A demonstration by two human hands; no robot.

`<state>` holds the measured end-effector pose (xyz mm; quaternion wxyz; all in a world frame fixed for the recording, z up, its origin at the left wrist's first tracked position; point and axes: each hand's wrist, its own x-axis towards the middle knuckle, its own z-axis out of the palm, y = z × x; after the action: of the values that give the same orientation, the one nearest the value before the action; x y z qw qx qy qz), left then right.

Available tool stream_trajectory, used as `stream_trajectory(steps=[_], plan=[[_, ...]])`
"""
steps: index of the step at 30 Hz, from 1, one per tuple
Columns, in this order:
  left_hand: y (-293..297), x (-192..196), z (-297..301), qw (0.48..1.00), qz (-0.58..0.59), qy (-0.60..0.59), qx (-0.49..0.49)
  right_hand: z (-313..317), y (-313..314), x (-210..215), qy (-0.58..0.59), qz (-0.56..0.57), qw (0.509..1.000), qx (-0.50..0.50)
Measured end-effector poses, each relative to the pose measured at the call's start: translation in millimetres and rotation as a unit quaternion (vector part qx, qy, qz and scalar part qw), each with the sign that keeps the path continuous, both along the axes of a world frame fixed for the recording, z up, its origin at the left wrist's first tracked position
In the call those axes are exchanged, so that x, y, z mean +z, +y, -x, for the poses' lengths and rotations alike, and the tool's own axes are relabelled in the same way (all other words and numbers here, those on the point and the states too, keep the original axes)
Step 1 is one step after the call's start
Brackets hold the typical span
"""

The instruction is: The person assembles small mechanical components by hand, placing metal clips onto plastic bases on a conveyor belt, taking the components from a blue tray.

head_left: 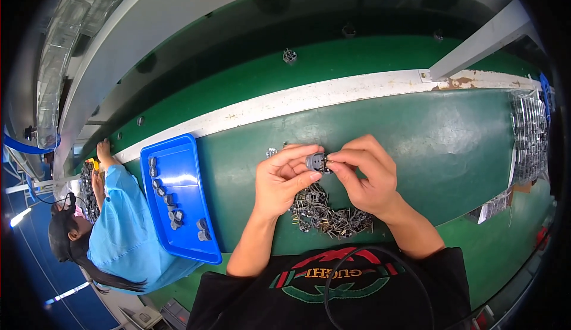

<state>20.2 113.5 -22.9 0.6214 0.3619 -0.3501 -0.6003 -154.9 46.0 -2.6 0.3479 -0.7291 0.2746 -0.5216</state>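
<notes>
My left hand [278,178] is closed on a small round grey plug housing [315,162], held between thumb and fingers above the bench. At its right side my right hand [367,178] pinches with thumb and forefinger, right by the dark and brassy inner parts of the housing. What sits between those fingertips is too small to make out. Just below my hands lies a heap of small metal-pinned inserts [339,220], dark with brassy prongs. A few light-coloured bits [272,151] show behind my left hand.
Left of me stands a blue tray [205,211] with several grey housings in it. Beyond it a co-worker in a blue top [128,223] reaches over the bench. A white rail [267,104] and a moving-belt-like green strip [238,68] run behind. Stacked clear trays [528,140] stand at right.
</notes>
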Motion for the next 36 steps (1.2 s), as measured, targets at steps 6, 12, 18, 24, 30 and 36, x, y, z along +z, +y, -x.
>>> stream_trajectory(steps=[6,12,18,24,30,36], plan=[[5.1,-2.3,5.1,0.999,-0.005,-0.038,0.003,-2.1,1.4,-3.5,0.026,0.047,0.999,0.002],[6.9,-1.4,3.5,0.999,-0.021,-0.023,-0.016,-1.9,5.1,-0.5,0.049,0.048,0.998,-0.011],[6.0,7.6,8.3,0.999,-0.036,-0.004,0.004,-8.9,6.0,-10.6,0.044,0.112,0.992,-0.044],[-16.5,1.7,-8.4,0.984,-0.119,-0.093,0.096,-7.3,-3.0,-24.1,0.081,-0.034,0.995,0.035],[-80.0,-2.2,-74.4,0.872,-0.112,-0.394,0.269,-20.8,-2.7,-26.4,0.202,0.059,0.974,0.086],[-134.4,-32.9,-147.3,0.727,-0.144,-0.562,0.368,-30.2,1.5,-38.8,0.187,0.099,0.968,0.132]])
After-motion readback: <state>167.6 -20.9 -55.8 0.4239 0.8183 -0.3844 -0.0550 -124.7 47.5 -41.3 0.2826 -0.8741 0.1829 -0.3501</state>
